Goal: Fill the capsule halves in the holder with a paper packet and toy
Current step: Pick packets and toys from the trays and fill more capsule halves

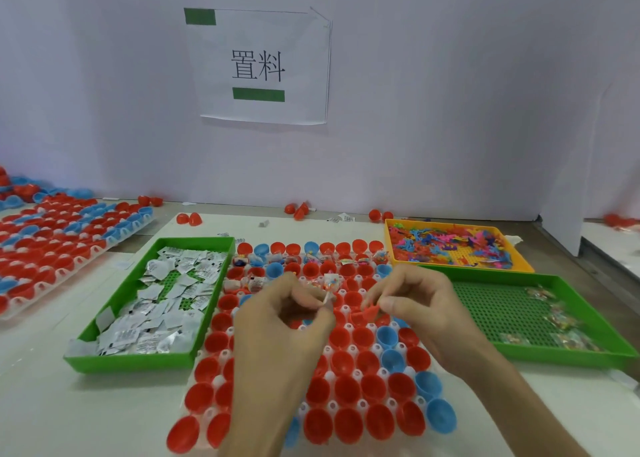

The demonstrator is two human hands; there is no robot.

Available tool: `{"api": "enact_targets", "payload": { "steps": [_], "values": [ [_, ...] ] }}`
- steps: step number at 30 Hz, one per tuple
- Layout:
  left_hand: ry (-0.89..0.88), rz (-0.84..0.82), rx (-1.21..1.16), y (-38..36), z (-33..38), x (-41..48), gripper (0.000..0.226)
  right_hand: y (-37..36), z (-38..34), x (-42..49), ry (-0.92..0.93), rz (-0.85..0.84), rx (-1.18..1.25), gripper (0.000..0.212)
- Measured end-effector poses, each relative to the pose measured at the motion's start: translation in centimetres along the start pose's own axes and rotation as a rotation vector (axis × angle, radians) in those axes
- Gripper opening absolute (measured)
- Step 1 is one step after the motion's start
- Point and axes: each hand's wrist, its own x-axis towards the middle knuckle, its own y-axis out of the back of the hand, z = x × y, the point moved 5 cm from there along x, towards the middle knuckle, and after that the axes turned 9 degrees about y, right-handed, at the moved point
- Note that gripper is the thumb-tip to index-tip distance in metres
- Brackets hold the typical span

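A white holder (360,404) on the table carries rows of red and blue capsule halves (346,389). Halves in its far rows contain small packets and toys (329,260). My left hand (284,321) hovers over the holder's middle and pinches a small clear packet (328,299) between thumb and fingers. My right hand (412,300) is beside it, its fingertips gripping the rim of a red capsule half (369,312) in the holder. The two hands are almost touching.
A green tray of white paper packets (156,304) lies left of the holder. An orange tray of colourful plastic toys (453,245) and a green tray with a few clear packets (540,314) lie right. Another filled holder (59,238) is far left. Loose red halves (188,219) lie by the wall.
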Motion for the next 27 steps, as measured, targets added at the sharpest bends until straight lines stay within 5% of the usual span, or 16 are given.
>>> {"api": "enact_targets", "payload": {
  "steps": [18,27],
  "values": [
    [0.086,-0.314,0.174,-1.9,-0.7,-3.5,0.034,-1.4,-0.4,-0.7,0.059,-0.094,-0.291,0.003],
    [0.146,-0.326,0.207,-0.9,-0.8,-3.6,0.041,-2.3,-0.7,-0.6,0.086,-0.166,-0.156,0.015]
  ]
}}
